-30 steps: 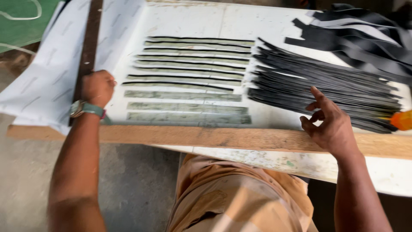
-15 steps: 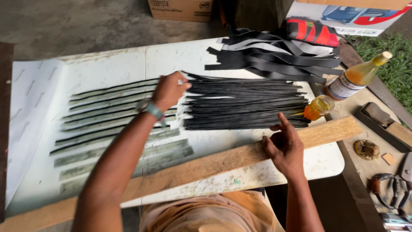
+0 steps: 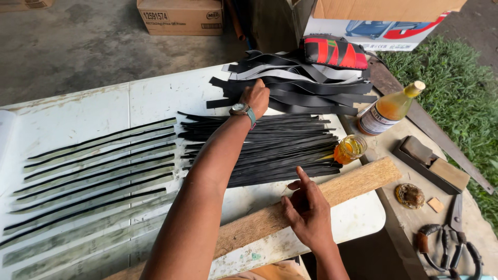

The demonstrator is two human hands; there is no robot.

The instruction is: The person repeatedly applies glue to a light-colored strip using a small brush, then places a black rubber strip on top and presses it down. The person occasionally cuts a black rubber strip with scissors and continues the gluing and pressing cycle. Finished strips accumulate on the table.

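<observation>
My left hand [image 3: 256,97], with a watch on its wrist, reaches far across the white table [image 3: 104,109] and its fingers close on the wider black strips [image 3: 306,93] at the back. Just below my forearm lies a neat pile of thin black strips [image 3: 275,148]. My right hand [image 3: 307,207] rests flat, fingers apart, on a long wooden plank [image 3: 353,184] that runs along the table's near edge. Several single thin strips [image 3: 98,166] lie spaced out in rows on the left of the table.
A small glass jar of amber liquid [image 3: 349,149] and a tilted bottle [image 3: 390,110] stand right of the pile. A red and black bag [image 3: 332,52] lies behind. Pliers and shears [image 3: 451,236], a wooden block [image 3: 430,163] and cardboard boxes [image 3: 179,15] are around.
My left hand has travelled from the table's left side across to the far heap of wide strips. The view has swung right, and my right hand stays on the plank.
</observation>
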